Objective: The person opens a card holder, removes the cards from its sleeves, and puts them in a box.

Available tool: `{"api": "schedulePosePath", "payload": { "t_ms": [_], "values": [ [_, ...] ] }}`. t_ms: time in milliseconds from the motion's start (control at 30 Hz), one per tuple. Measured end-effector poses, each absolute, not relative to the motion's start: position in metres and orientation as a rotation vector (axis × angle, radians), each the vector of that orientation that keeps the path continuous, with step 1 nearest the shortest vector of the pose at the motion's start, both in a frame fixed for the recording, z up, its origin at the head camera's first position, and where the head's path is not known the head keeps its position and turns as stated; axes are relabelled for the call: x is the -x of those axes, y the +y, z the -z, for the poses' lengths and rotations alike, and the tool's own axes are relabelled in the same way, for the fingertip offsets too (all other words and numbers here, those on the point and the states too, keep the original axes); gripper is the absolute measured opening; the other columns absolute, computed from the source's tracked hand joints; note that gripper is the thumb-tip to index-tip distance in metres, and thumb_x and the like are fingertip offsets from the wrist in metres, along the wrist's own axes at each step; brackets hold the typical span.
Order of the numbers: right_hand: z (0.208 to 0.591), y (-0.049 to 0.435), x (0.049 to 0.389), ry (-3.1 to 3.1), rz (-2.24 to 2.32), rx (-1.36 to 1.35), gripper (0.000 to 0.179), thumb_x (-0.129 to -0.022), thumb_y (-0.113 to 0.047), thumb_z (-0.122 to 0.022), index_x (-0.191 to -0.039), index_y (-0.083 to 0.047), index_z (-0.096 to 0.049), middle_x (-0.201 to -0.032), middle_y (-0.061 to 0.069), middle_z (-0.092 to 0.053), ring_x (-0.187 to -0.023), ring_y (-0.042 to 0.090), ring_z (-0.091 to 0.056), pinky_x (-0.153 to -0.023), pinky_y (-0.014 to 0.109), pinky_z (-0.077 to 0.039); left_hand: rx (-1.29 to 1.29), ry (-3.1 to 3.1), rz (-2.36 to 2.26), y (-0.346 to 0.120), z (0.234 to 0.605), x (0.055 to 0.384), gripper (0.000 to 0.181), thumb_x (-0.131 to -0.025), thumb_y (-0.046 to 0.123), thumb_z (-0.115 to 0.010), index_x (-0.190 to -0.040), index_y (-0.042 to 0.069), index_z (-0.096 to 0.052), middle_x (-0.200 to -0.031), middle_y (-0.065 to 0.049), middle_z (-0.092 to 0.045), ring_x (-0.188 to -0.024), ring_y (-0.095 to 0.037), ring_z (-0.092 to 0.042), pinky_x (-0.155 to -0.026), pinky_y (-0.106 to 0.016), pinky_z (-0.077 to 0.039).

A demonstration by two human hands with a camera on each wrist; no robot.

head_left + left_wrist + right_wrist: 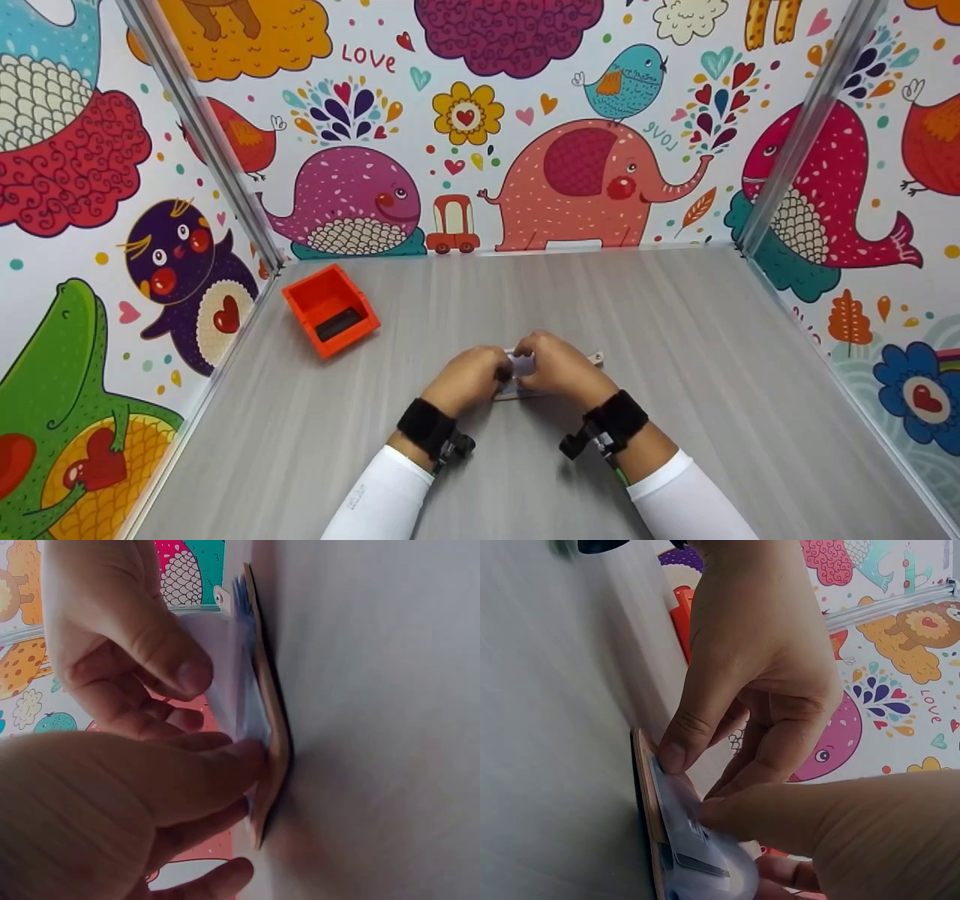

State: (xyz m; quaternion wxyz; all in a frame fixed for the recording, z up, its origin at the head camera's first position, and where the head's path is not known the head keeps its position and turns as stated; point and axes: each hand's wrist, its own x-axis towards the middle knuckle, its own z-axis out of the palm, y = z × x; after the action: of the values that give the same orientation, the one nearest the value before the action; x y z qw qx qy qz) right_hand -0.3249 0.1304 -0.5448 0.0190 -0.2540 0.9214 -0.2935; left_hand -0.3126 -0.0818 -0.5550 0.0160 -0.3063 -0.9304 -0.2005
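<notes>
An open card holder (276,716) with a brown cover and clear plastic sleeves (686,825) lies on the table in front of me. My left hand (466,377) grips its left part, the thumb pressed on the sleeves near the cover's edge. Opposite it, my right hand (564,369) pinches a raised clear sleeve between thumb and fingers. A flat card-like piece (697,862) with a dark edge shows among the sleeves in the right wrist view. At the holder's far right end, a strap with a snap button (597,359) sticks out. My fingers cover much of the holder.
An orange-red bin (365,328) stands at the back left of the grey table (675,315), with a black flat object (338,324) inside. Printed cartoon panels with metal corner posts (806,120) enclose the table's left, back and right sides.
</notes>
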Motion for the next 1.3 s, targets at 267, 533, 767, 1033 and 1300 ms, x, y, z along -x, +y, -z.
{"api": "schedulePosePath", "payload": {
  "t_ms": [267, 533, 767, 1033, 1300],
  "values": [
    [0.546, 0.132, 0.323, 2.936, 0.837, 0.697, 0.046, -0.08, 0.001, -0.087, -0.126, 0.0, -0.08, -0.124, 0.014, -0.074, -0.11, 0.029, -0.072, -0.099, 0.049, -0.063, 0.89, -2.9, 0.598, -0.082, 0.555, 0.31, 0.014, -0.085, -0.001, -0.088, -0.093, 0.01, -0.082, -0.096, -0.003, -0.076, -0.08, -0.014, -0.062, -0.074, -0.032, -0.055],
    [0.547, 0.133, 0.33, 3.063, 0.847, 0.42, 0.044, -0.088, -0.002, -0.078, -0.132, 0.0, -0.077, -0.114, 0.015, -0.079, -0.099, 0.031, -0.075, -0.093, 0.051, -0.064, 0.826, -2.918, 0.563, -0.082, 0.556, 0.309, 0.015, -0.082, 0.001, -0.09, -0.09, 0.009, -0.08, -0.089, 0.0, -0.074, -0.076, -0.015, -0.061, -0.074, -0.039, -0.059],
    [0.551, 0.142, 0.336, 3.077, 0.885, 0.291, 0.048, -0.091, 0.006, -0.074, -0.138, 0.002, -0.074, -0.124, 0.023, -0.082, -0.116, 0.039, -0.078, -0.106, 0.055, -0.062, 0.816, -2.929, 0.566, -0.081, 0.555, 0.309, 0.014, -0.082, 0.001, -0.09, -0.088, 0.01, -0.08, -0.087, 0.002, -0.071, -0.074, -0.012, -0.055, -0.072, -0.036, -0.055],
    [0.556, 0.146, 0.339, 3.018, 0.862, 0.214, 0.057, -0.086, 0.01, -0.067, -0.142, -0.001, -0.073, -0.136, 0.023, -0.079, -0.119, 0.038, -0.075, -0.109, 0.055, -0.06, 0.807, -2.947, 0.573, -0.08, 0.555, 0.309, 0.016, -0.082, 0.0, -0.088, -0.084, 0.011, -0.077, -0.086, 0.004, -0.068, -0.074, -0.012, -0.054, -0.072, -0.036, -0.056],
    [0.554, 0.148, 0.342, 3.01, 0.84, 0.164, 0.058, -0.084, 0.012, -0.067, -0.141, 0.0, -0.073, -0.132, 0.024, -0.079, -0.108, 0.034, -0.072, -0.105, 0.054, -0.061, 0.782, -2.969, 0.573, -0.079, 0.555, 0.309, 0.016, -0.081, 0.0, -0.088, -0.085, 0.011, -0.077, -0.086, 0.005, -0.065, -0.074, -0.012, -0.052, -0.072, -0.036, -0.055]
  ]
}}
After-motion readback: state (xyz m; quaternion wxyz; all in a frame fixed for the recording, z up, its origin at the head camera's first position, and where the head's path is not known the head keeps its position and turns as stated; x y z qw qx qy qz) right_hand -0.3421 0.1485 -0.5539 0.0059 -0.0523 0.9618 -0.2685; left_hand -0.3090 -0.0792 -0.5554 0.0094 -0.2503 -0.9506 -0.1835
